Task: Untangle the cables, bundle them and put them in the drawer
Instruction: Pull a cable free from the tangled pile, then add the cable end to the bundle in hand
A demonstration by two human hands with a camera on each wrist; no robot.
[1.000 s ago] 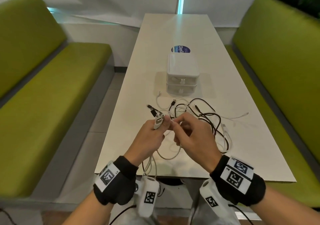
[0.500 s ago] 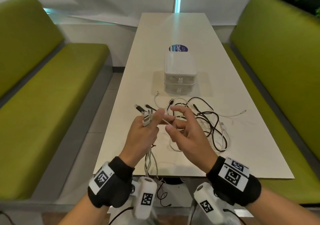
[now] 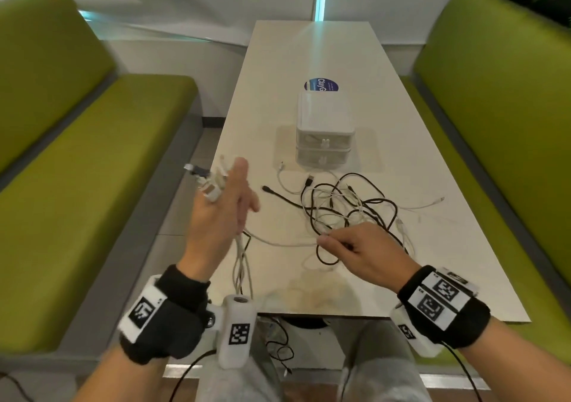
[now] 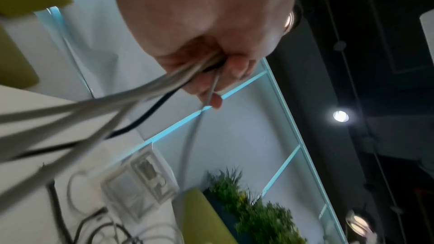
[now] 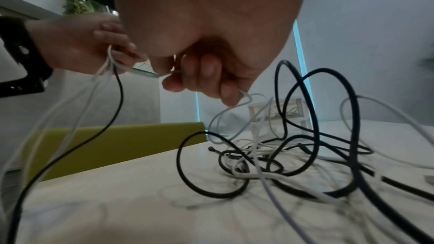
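White and black cable ends: gripped in left hand, raised left of the tangle on the counter. Right hand pinches a white strand at the tangle. Drawer unit behind, closed. Risk: pulling tightens knots.

Black and white cables; green benches.

We see bare table beyond the drawer unit, open near-right corner, tangled cables blocking the centre, benches hemming both long edges.
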